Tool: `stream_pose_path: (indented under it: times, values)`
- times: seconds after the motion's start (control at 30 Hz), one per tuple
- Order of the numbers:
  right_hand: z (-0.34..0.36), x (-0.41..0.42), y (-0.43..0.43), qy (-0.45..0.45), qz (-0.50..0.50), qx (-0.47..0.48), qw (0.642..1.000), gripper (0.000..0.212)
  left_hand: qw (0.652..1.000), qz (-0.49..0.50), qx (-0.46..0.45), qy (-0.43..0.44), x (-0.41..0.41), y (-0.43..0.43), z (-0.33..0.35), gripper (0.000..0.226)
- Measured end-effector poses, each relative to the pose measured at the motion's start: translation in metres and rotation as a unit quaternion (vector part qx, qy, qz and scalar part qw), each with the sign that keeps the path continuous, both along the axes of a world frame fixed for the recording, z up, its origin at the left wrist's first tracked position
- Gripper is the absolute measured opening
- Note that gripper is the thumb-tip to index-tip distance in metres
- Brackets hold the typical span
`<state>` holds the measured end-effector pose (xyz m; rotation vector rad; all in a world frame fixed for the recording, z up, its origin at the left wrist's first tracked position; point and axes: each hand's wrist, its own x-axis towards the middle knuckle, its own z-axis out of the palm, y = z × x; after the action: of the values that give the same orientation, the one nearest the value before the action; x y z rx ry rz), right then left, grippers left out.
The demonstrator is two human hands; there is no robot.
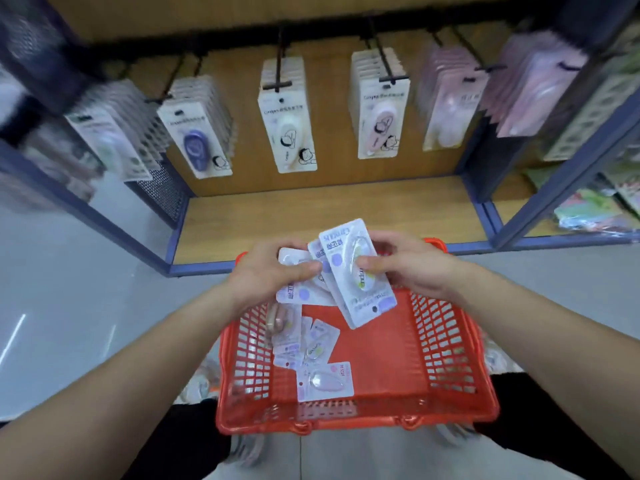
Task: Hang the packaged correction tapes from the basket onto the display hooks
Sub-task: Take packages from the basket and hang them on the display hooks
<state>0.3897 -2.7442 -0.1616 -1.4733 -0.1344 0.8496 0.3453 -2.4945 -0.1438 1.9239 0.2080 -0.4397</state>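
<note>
A red mesh basket (446, 344) sits low in front of me with several packaged correction tapes (311, 355) lying on its left side. Above the basket, my left hand (266, 275) grips a small fan of white packages (298, 292). My right hand (412, 265) pinches the front package (360, 275), thumb on its clear blister. Black display hooks (278, 74) jut from the wooden back panel, each loaded with hanging correction tape packs (289, 129).
A wooden shelf board (329, 216) with a blue frame lies under the hooks. A perforated dark side panel (162, 192) stands at left. More hanging goods crowd the shelving bay at right (595, 109). Grey floor (69, 289) spreads to the left.
</note>
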Motion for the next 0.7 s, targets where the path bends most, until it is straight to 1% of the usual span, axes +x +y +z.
stream_pose_path:
  times: [0.03,0.1,0.2,0.33,0.43,0.57,0.6,0.67,0.7]
  values:
    - [0.020,-0.001,0.002,-0.031,0.000,-0.012,0.999,0.034,1.000,0.000,-0.016,-0.004,-0.006,0.001,0.017,0.035]
    - [0.055,-0.004,0.004,-0.089,-0.018,-0.033,0.995,0.029,0.998,-0.001,-0.055,-0.011,-0.018,0.000,0.048,0.040]
    - [0.094,-0.012,0.007,-0.160,-0.023,-0.070,0.984,0.035,0.993,0.028,-0.109,-0.022,-0.036,-0.006,0.085,0.046]
    - [0.122,-0.031,0.016,-0.191,-0.001,-0.101,0.976,0.054,0.990,0.053,-0.127,-0.024,-0.049,-0.016,0.109,0.055]
    - [0.129,-0.038,0.026,-0.219,-0.007,-0.092,0.971,0.054,0.988,0.083,-0.124,-0.035,-0.049,-0.019,0.109,0.058]
    - [0.125,-0.043,0.029,-0.255,-0.077,-0.095,0.959,0.051,0.985,0.094,-0.138,-0.037,-0.045,-0.014,0.107,0.051]
    - [0.121,-0.043,0.028,-0.255,-0.091,-0.109,0.957,0.056,0.983,0.106,-0.142,-0.041,-0.044,-0.013,0.106,0.046]
    - [0.115,-0.044,0.027,-0.241,-0.093,-0.159,0.953,0.082,0.977,0.146,-0.151,-0.045,-0.041,-0.012,0.104,0.038]
    - [0.113,-0.044,0.026,-0.225,-0.091,-0.183,0.953,0.091,0.972,0.169,-0.158,-0.047,-0.039,-0.012,0.103,0.037]
